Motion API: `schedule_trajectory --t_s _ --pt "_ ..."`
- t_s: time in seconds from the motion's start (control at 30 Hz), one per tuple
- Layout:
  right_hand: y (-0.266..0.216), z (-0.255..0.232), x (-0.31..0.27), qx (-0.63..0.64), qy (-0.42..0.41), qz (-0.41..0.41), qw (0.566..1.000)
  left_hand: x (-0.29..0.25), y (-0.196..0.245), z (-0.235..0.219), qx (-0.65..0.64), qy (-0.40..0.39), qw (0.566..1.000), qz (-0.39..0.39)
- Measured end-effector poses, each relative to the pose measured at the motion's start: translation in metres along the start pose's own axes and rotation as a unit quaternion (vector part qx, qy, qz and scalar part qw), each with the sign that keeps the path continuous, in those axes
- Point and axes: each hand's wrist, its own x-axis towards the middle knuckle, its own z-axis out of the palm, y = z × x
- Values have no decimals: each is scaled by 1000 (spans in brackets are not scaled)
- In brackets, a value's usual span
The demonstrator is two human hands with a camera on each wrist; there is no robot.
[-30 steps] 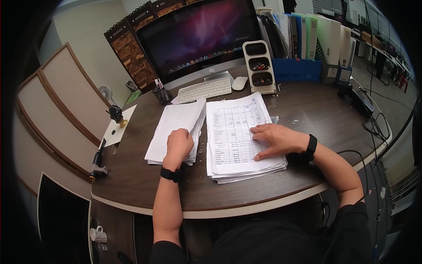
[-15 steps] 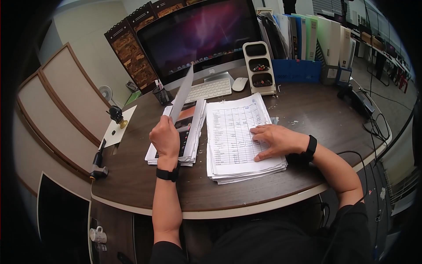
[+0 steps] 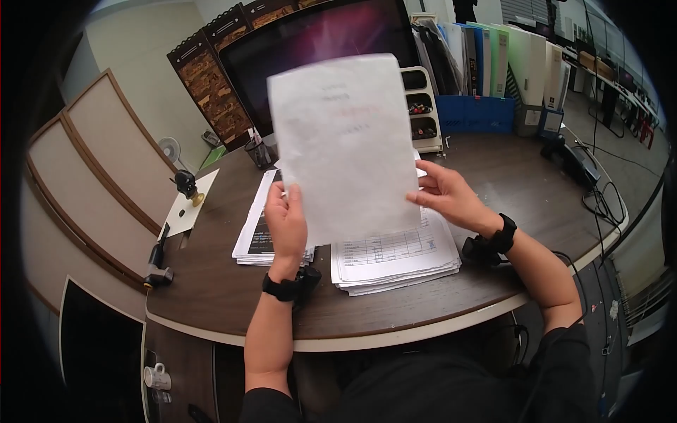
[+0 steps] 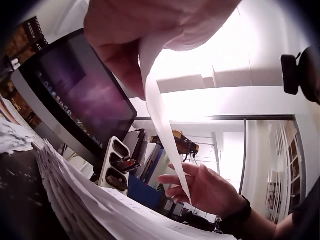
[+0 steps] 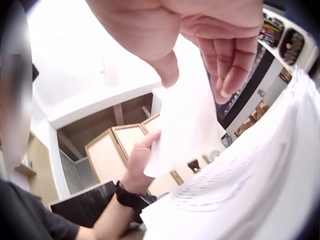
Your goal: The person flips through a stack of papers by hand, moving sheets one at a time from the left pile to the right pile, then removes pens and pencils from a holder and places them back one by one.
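A sheet of white paper point(image 3: 342, 148) is held up over the desk in the head view, with faint marks in its upper part. My left hand point(image 3: 286, 220) pinches its lower left edge between thumb and fingers. At the opposite edge is my right hand point(image 3: 451, 195), its thumb in front of the sheet and its fingers spread loosely by the edge. In the right wrist view, the paper point(image 5: 185, 120) passes between that thumb and those fingers. Below lies a right paper stack point(image 3: 395, 264) with a printed table on top, partly hidden. The left paper stack point(image 3: 248, 236) shows a dark printed page.
A monitor point(image 3: 247, 60) stands behind the sheet. Right of it are a white holder point(image 3: 427, 120) with small items, several binders point(image 3: 525, 60) and a blue box point(image 3: 476, 114). A telephone point(image 3: 575, 158) with cables sits at the desk's right; a pen cup point(image 3: 261, 151) stands left.
My left hand lifted the sheet off the left stack, uncovering a dark printed page, and brought it rightward over the right stack. My right hand rose from the right stack to the sheet's edge.
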Motion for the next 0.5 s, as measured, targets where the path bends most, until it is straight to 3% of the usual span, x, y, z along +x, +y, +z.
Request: schedule_trajectory --t_s 0.03,0.07,0.13,0.2,0.27,0.33,0.4,0.5 --pt "-21 -5 0 -2 -15 75 997 2 -14 7 -41 12 999 -1" --pt "-26 -6 0 -2 -15 75 997 0 -13 9 -41 11 999 -1" --pt "-31 -8 0 25 31 123 992 -3 -11 11 -61 -91 988 -112" --pt "-23 -8 1 34 72 96 992 -3 -13 11 -58 -100 984 -136" --pt "-25 -14 2 -84 40 154 984 -2 -2 8 55 -194 954 -223" --pt "-14 -18 3 -123 9 170 978 0 -21 5 47 -206 953 -218" --pt "-8 -19 3 -162 -23 185 969 1 -32 2 123 -241 943 -196" --pt "-19 -16 -1 -268 -43 165 948 -2 -21 3 181 -263 923 -216"
